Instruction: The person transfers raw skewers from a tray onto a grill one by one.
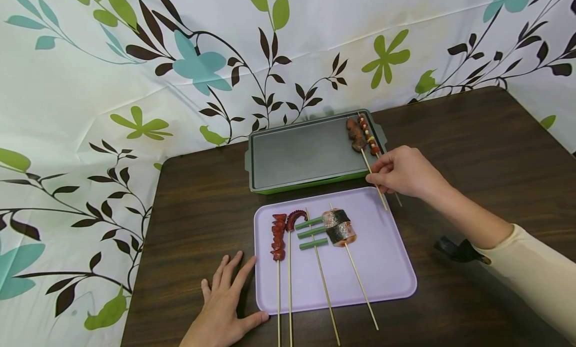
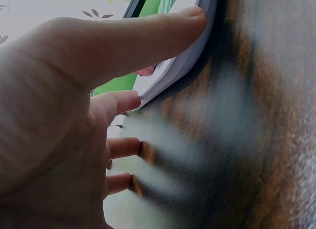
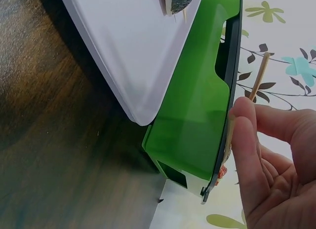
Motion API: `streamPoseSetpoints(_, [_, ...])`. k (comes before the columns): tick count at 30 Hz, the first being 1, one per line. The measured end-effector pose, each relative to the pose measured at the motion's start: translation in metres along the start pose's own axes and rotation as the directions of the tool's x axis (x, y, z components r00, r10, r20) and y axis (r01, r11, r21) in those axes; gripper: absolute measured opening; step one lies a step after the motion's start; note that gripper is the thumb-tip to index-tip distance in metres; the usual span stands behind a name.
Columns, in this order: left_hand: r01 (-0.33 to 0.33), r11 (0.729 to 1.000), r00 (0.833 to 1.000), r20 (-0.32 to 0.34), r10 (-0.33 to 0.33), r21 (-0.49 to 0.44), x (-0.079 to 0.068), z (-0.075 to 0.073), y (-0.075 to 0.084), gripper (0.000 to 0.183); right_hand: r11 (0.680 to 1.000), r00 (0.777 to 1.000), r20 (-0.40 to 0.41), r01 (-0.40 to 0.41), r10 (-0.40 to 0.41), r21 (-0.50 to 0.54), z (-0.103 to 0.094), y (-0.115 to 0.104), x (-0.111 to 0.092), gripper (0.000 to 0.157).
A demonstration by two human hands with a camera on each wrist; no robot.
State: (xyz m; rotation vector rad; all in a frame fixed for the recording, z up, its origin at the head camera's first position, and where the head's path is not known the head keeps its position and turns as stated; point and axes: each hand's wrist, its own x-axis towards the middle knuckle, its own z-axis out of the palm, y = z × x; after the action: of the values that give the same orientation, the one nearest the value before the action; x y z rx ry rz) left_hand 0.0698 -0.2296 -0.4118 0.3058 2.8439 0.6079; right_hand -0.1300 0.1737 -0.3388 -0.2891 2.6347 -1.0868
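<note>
My right hand point(image 1: 400, 172) pinches the stick of a brown meat skewer point(image 1: 355, 134) between thumb and fingers. Its meat lies over the right end of a grey grill plate point(image 1: 301, 157), beside a skewer of red and pale pieces point(image 1: 369, 135). In the right wrist view the pinched stick point(image 3: 260, 77) pokes up past the fingertips. My left hand point(image 1: 222, 299) rests on the table with fingers spread, the index finger and thumb right at the left edge of a lilac tray point(image 1: 378, 272); the left wrist view shows the thumb point(image 2: 148, 39) along the rim.
On the tray lie a red-piece skewer point(image 1: 278, 237), an octopus tentacle skewer point(image 1: 294, 219), a green stalk skewer point(image 1: 313, 244) and a dark-skinned fish-like skewer point(image 1: 338, 227). Their sticks overhang the front edge. A black object point(image 1: 459, 249) lies by the right sleeve. A patterned curtain point(image 1: 288, 52) hangs behind.
</note>
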Motion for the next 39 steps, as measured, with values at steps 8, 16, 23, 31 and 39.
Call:
streamPoseSetpoints(8, [-0.003, 1.0, 1.0, -0.003, 0.003, 0.002, 0.0002, 0.0001, -0.0001, 0.103, 0.997, 0.998, -0.049, 0.021, -0.025, -0.079, 0.0009, 0.0002, 0.0004, 0.023])
streamPoseSetpoints(16, [0.005, 1.0, 1.0, 0.005, -0.005, -0.004, -0.0003, 0.0003, 0.0002, 0.103, 0.992, 0.996, -0.07, 0.046, -0.054, -0.114, 0.0017, -0.0004, 0.0005, 0.019])
streamPoseSetpoints(23, [0.024, 1.0, 0.999, 0.029, -0.023, -0.002, 0.0, -0.0007, 0.0011, 0.103, 0.991, 0.994, -0.085, 0.065, -0.075, -0.118, 0.004, 0.001, -0.0009, 0.014])
streamPoseSetpoints(31, [0.036, 0.999, 0.998, 0.045, -0.036, 0.004, 0.0004, -0.0019, 0.0017, 0.104, 0.989, 0.991, -0.101, 0.076, -0.09, -0.128, 0.0041, 0.0015, -0.0024, 0.013])
streamPoseSetpoints(39, [0.063, 0.998, 0.996, 0.062, -0.063, 0.012, 0.0017, -0.0024, 0.0026, 0.105, 0.987, 0.99, -0.11, 0.076, -0.092, -0.144, 0.0038, 0.0012, -0.0063, 0.012])
